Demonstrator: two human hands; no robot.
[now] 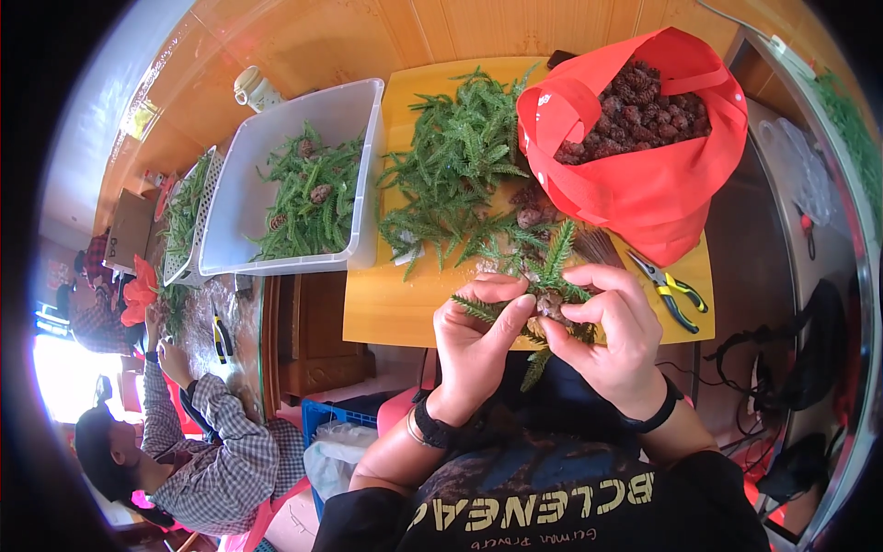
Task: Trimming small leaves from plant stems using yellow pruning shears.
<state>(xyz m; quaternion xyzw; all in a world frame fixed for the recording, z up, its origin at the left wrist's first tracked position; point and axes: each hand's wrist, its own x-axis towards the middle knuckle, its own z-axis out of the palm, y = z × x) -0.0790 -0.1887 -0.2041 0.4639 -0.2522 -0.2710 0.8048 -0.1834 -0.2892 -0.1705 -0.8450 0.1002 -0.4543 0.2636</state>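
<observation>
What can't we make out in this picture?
All in the head view:
Whether the small brown pinecone is fixed to the green needled sprig: hidden by the bare left hand and bare right hand.
Lower contents of the red fabric bag: hidden by its wall and the brown pinecones on top.
What the plaid-sleeved co-worker's hand touches: too small.

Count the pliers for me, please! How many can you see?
2. One pair of pliers lies on the yellow table, beside the red bag; another pair lies on the table at the left. More could be hidden under the greenery.
</observation>
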